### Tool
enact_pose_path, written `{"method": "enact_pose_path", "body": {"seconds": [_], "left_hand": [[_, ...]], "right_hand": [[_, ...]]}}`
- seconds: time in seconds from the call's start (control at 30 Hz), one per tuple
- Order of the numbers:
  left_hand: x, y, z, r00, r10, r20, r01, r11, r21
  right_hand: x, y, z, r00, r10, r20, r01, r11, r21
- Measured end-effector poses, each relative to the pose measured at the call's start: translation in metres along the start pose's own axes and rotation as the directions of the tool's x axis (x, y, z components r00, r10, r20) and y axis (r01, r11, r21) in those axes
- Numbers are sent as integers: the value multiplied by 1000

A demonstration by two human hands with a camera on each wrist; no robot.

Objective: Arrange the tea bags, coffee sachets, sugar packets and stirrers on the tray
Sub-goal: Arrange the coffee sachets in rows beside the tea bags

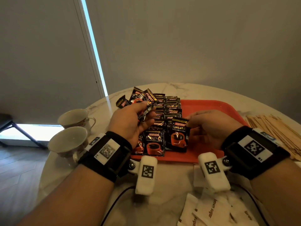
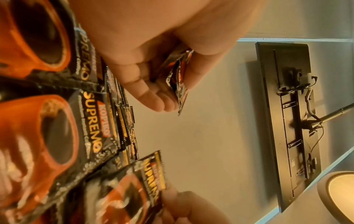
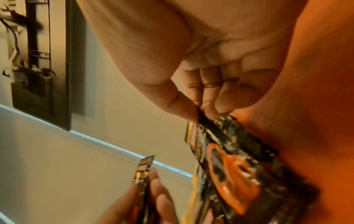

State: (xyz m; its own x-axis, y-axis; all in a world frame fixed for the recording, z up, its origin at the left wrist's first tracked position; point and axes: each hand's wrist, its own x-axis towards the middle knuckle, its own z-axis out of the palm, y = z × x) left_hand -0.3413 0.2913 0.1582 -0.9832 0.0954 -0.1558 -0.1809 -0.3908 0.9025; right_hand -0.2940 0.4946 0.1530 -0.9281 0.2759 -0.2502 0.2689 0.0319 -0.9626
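Nearest, sugar packets (image 1: pixel 213 211) lie on the counter (image 1: pixel 164 180). On the red tray (image 1: pixel 211 108), the right hand (image 1: pixel 210 126) pinches one coffee sachet (image 1: pixel 178 134) – the left hand (image 1: pixel 130 121) clutches seemingly several sachets (image 1: pixel 143 100). Stirrers (image 1: pixel 273 129) lie right.

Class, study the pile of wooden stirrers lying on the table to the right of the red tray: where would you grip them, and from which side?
Grip the wooden stirrers across the middle of their length, coming from above, thumb on one long edge of the pile and fingers on the other. They lie flat and roughly parallel beside the red tray, so a mid-length pinch likely keeps the bundle balanced.
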Motion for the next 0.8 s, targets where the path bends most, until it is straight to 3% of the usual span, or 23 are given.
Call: {"method": "enact_pose_path", "body": {"seconds": [0.17, 0.5, 0.8], "left_hand": [[1, -3, 0, 1000, 16, 7, -17, 1000, 20], [2, -2, 0, 1000, 12, 16, -12, 1000, 24], [2, -3, 0, 1000, -9, 19, 8, 998, 56]], "right_hand": [[2, 5, 1, 998, 64, 16, -62, 992, -110], [2, 10, 7, 999, 13, 29, -8, 982, -187], [9, 9, 8, 996, -54, -66, 47, 993, -106]]}}
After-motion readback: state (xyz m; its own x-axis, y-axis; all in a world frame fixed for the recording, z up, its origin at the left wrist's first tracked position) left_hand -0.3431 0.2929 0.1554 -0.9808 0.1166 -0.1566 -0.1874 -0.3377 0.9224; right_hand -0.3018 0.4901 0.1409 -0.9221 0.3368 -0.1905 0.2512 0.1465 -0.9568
